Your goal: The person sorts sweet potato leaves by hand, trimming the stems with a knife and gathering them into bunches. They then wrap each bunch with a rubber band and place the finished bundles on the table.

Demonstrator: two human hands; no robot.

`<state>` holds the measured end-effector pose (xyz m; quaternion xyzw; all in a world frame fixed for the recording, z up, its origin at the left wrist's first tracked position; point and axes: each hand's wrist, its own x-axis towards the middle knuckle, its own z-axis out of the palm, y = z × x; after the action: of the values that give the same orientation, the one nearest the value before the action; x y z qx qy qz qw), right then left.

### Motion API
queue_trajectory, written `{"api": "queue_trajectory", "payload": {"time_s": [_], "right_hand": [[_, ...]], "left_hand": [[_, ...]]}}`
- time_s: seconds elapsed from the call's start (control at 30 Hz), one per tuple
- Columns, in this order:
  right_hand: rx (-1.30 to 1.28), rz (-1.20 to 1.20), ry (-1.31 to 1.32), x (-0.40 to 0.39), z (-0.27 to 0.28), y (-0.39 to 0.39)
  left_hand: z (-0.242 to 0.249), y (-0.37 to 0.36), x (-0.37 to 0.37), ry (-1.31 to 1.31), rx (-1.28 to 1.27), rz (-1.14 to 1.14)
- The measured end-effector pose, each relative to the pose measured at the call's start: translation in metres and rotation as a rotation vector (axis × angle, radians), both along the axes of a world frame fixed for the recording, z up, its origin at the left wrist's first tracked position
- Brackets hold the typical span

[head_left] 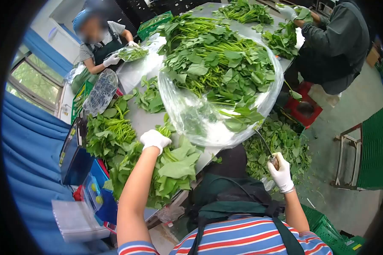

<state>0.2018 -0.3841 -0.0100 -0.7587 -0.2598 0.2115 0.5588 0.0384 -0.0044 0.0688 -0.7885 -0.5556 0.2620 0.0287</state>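
My left hand (155, 140), in a white glove, is closed around the stems of a bunch of leafy greens (177, 163) over the near edge of the table. Broad leaves hang from it toward me, and part of the grip is hidden by the glove. My right hand (281, 174), also gloved, grips the handle of a sickle (266, 144). Its thin curved blade points up and left, the tip close to the rim of a large clear plastic bag (181, 114). Inside that opened bag lies a big heap of greens (219, 59).
More bunches (112, 129) lie at the left of the table (138, 117). Cut leaves (276, 148) pile up below on the right, near a red stool (304, 108). Two gloved co-workers (100, 51) handle greens across the table. Green crates (323, 225) stand at lower right.
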Motion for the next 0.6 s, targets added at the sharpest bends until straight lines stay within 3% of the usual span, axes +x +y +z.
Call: {"api": "queue_trajectory", "payload": {"time_s": [0.17,0.27,0.37,0.47,0.57,0.6], "right_hand": [[-0.059,0.010,0.048,0.010,-0.004,-0.005],[0.044,0.024,0.082,0.010,-0.004,0.009],[0.110,0.067,0.405,0.008,0.018,0.035],[0.205,0.197,0.599,0.004,0.036,0.076],[0.032,0.333,0.142,0.002,0.039,0.130],[0.133,0.339,0.071,-0.003,0.032,0.150]], "left_hand": [[0.004,0.002,-0.003,-0.134,-0.036,0.002],[0.031,0.017,0.001,-0.240,-0.292,-0.007],[0.069,0.042,-0.009,-0.366,-0.407,-0.069],[0.093,0.071,-0.037,-0.289,-0.285,-0.075],[0.078,0.083,-0.086,-0.237,-0.260,0.154],[0.053,0.096,-0.112,-0.303,-0.307,0.197]]}}
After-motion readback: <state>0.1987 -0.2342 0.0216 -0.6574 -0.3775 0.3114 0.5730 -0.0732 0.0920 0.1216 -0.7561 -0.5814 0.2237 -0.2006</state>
